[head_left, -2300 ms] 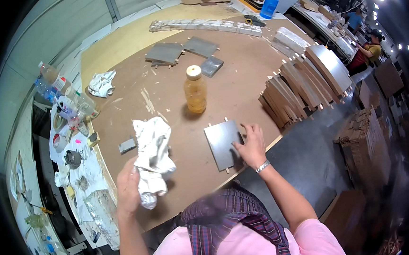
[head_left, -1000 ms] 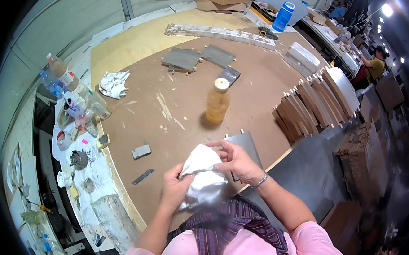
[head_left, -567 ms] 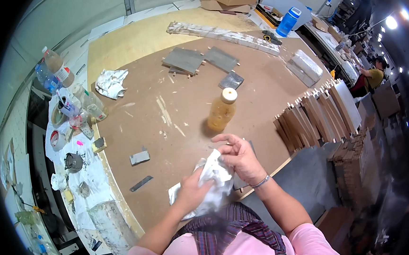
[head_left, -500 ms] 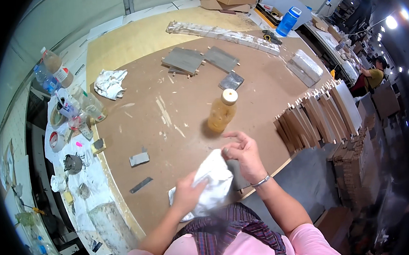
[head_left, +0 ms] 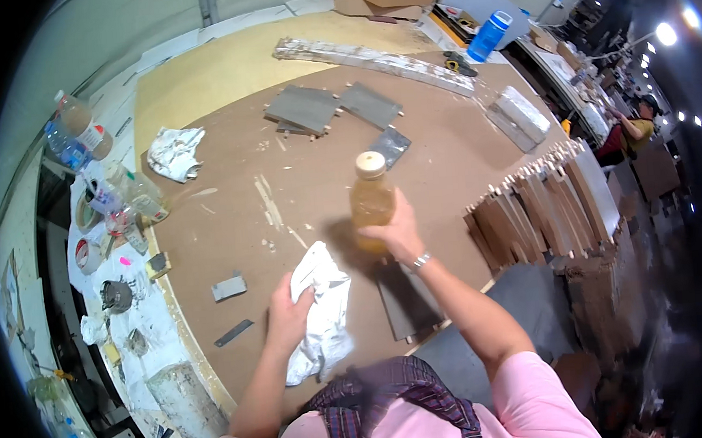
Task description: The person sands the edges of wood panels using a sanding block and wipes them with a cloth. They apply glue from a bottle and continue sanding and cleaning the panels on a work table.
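Note:
A clear plastic bottle (head_left: 371,197) of yellowish liquid with a white cap stands tall over the middle of the table; my right hand (head_left: 399,230) is wrapped round its lower part. White cloth (head_left: 325,310) hangs bunched from my left hand (head_left: 290,309), whose fingers close on its upper left edge. Below my right hand, at the table's near edge, lies a flat grey panel (head_left: 406,298) with small pegs. Left of the cloth are a small grey abrasive-looking block (head_left: 229,288) and a thin dark strip (head_left: 234,333).
Grey pegged panels (head_left: 303,108) lie farther back, near a crumpled white cloth (head_left: 176,153). A row of pegged boards (head_left: 529,210) stands at the right edge. Bottles (head_left: 84,128) and cups line the left side. A whitish bar (head_left: 373,64) crosses the back. Another person (head_left: 636,130) sits far right.
My right hand has left the cloth's side and taken hold of the bottle, which looks slightly lifted. My left hand has moved left with the cloth, uncovering the grey panel.

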The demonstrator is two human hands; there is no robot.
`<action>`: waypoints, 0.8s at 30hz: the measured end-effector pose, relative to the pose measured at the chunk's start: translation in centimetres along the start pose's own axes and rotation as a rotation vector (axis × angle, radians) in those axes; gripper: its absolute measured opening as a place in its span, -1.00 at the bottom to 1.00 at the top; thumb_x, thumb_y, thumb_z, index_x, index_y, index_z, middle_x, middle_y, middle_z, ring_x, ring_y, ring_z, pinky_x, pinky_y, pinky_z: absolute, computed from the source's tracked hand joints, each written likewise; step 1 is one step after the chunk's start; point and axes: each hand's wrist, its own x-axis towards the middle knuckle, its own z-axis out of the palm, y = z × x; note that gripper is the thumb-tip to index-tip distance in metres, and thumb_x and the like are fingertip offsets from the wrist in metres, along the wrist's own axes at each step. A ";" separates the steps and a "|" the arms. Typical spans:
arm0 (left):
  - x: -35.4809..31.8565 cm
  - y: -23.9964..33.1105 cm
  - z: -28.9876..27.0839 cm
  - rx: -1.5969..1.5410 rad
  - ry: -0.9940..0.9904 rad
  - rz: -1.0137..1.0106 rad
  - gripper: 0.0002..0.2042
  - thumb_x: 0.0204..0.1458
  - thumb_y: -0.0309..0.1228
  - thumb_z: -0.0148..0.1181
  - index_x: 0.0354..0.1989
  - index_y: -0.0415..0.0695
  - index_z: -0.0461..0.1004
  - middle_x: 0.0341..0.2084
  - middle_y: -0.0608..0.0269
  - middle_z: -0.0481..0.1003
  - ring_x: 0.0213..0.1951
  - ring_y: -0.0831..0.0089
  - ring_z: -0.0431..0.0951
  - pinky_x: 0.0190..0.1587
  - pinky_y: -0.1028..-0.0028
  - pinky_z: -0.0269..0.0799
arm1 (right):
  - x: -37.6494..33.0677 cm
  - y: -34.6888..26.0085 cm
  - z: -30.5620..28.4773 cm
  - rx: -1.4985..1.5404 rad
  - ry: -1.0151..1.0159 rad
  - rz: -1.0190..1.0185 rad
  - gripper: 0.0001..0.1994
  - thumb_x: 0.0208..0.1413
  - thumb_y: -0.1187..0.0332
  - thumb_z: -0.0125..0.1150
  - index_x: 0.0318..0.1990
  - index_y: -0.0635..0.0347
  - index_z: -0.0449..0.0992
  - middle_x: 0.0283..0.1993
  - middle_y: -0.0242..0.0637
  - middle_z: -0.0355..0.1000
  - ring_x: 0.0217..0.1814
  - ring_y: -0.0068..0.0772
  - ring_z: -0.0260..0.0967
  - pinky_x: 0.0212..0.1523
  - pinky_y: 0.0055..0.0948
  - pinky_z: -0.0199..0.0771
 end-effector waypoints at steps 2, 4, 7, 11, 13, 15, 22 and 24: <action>0.8 -1.2 -0.1 0.007 0.022 0.041 -0.69 0.10 -0.64 0.00 0.06 -0.35 0.35 -0.15 0.20 0.51 -0.11 0.53 0.47 -0.03 0.50 0.40 | -1.3 -2.2 -1.4 -0.167 -0.090 -0.015 -0.37 -0.39 0.35 0.43 0.00 0.21 0.40 -0.11 -0.22 0.43 -0.05 -0.26 0.41 0.06 -0.31 0.40; 1.3 -2.3 0.0 -0.031 0.030 0.122 -0.66 0.10 -0.65 -0.02 0.08 -0.33 0.32 -0.10 0.20 0.49 -0.10 0.53 0.47 -0.04 0.51 0.40 | -2.7 -4.6 -2.6 -0.313 -0.153 -0.049 -0.35 -0.39 0.36 0.42 0.02 0.21 0.41 -0.12 -0.23 0.46 -0.05 -0.30 0.44 0.06 -0.33 0.42; 1.3 -1.6 0.9 -0.052 0.030 0.145 -0.54 0.08 -0.68 -0.07 0.22 -0.32 0.23 0.00 0.15 0.43 0.01 0.48 0.43 0.05 0.51 0.36 | -4.7 -6.1 -3.8 -0.459 -0.224 0.012 -0.33 -0.45 0.35 0.41 0.02 0.22 0.42 -0.12 -0.18 0.46 -0.02 -0.18 0.45 0.06 -0.30 0.43; 0.5 -0.2 1.5 -0.043 -0.029 0.141 -0.45 0.07 -0.72 -0.11 0.31 -0.31 0.16 0.11 0.10 0.37 0.13 0.45 0.37 0.14 0.51 0.31 | -6.1 -6.8 -4.3 -0.790 -0.262 -0.127 -0.31 -0.50 0.36 0.38 0.02 0.17 0.45 -0.17 -0.22 0.45 -0.07 -0.08 0.40 -0.03 -0.25 0.45; -0.1 0.4 2.0 -0.039 -0.067 0.120 -0.46 0.08 -0.73 -0.10 0.31 -0.33 0.16 0.14 0.10 0.36 0.15 0.45 0.36 0.14 0.50 0.31 | -6.4 -6.6 -4.3 -0.855 -0.269 -0.151 -0.32 -0.51 0.37 0.37 0.01 0.15 0.47 -0.18 -0.24 0.44 -0.09 -0.07 0.39 -0.07 -0.23 0.44; -0.7 0.6 2.5 -0.280 -0.109 0.008 -0.53 0.15 -0.68 -0.10 0.29 -0.35 0.20 0.15 0.08 0.37 0.13 0.43 0.40 0.14 0.48 0.34 | -6.6 -6.0 -4.3 -0.918 -0.251 -0.280 -0.36 -0.49 0.40 0.35 -0.01 0.11 0.49 -0.22 -0.28 0.43 -0.17 -0.14 0.37 -0.13 -0.25 0.39; -0.5 -1.1 1.5 -0.613 -0.103 -0.171 -0.59 0.27 -0.53 -0.15 0.27 -0.41 0.20 0.09 -0.03 0.44 0.02 0.24 0.55 0.08 0.29 0.50 | -6.7 -6.7 -4.1 -0.988 -0.210 -0.336 -0.52 -0.42 0.49 0.25 -0.14 0.07 0.53 -0.28 -0.30 0.45 -0.22 -0.17 0.36 -0.18 -0.27 0.31; -0.6 -1.3 1.4 -0.605 -0.094 -0.151 -0.60 0.26 -0.56 -0.14 0.25 -0.41 0.24 0.05 -0.02 0.47 0.00 0.26 0.56 0.07 0.31 0.50 | -6.7 -7.1 -4.3 -1.039 -0.217 -0.345 -0.53 -0.43 0.50 0.25 -0.16 0.05 0.53 -0.30 -0.32 0.44 -0.24 -0.19 0.35 -0.20 -0.30 0.29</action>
